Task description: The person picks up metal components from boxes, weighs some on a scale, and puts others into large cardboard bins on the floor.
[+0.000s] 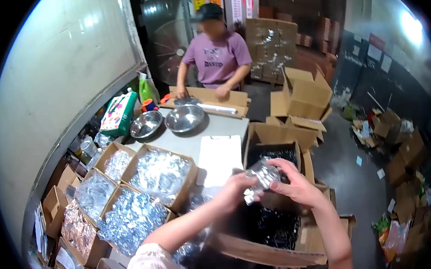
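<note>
Between my two hands is a crinkled clear plastic packet [263,175] with shiny silvery pieces; what exactly they are is too blurred to tell. My left hand [237,190] pinches its left side, and my right hand [293,185] wraps its fingers and thumb round the right side. Below the packet stands an open cardboard box [262,250] with many small glossy black pieces [275,224] inside. Just beyond my hands, another open carton [294,131] holds more dark packets. A clipboard with white paper [220,154] lies on the table left of the packet.
Cardboard trays with clear-bagged silvery parts [134,218] and a tray of copper-coloured pieces [76,227] fill the left side. Two steel bowls [185,118] sit on the grey table [230,127]. A person in a purple shirt [216,60] works across it. Cartons [309,92] stand right.
</note>
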`<action>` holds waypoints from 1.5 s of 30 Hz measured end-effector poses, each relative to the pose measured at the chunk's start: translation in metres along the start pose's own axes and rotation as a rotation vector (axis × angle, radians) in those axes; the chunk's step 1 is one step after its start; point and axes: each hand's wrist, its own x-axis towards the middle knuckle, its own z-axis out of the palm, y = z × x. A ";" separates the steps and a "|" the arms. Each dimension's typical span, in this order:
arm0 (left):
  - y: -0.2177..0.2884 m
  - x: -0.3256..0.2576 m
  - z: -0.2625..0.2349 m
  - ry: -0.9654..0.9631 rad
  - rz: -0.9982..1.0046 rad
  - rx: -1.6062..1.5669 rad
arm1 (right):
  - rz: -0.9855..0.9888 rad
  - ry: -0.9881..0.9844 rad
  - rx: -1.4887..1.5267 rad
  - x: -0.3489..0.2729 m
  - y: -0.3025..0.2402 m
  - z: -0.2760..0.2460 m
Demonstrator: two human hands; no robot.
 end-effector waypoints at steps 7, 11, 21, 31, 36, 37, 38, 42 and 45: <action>0.112 0.140 -0.272 0.334 0.377 -0.423 | 0.125 0.098 -0.029 -0.023 0.041 0.027; 0.131 0.156 -0.272 0.593 0.549 -0.318 | 0.517 0.171 0.106 -0.057 0.082 0.019; 0.003 -0.101 -0.102 0.323 0.320 0.003 | 0.238 0.029 0.200 -0.090 -0.004 0.077; -0.262 -0.413 -0.021 1.051 -0.071 0.055 | 0.326 -0.547 0.440 -0.142 -0.016 0.191; -0.310 -0.549 -0.044 1.626 0.181 -0.200 | 0.376 -0.684 0.539 -0.130 0.013 0.317; -0.304 -0.565 -0.048 1.722 0.200 -0.251 | 0.361 -0.704 0.510 -0.125 0.013 0.344; -0.293 -0.580 -0.054 1.814 0.219 -0.304 | 0.346 -0.722 0.480 -0.117 0.011 0.374; -0.263 -0.629 -0.092 1.939 0.417 -0.285 | 0.349 -0.844 0.289 -0.086 -0.003 0.517; -0.236 -0.644 -0.122 1.791 0.497 -0.359 | 0.321 -1.036 0.135 -0.050 -0.003 0.596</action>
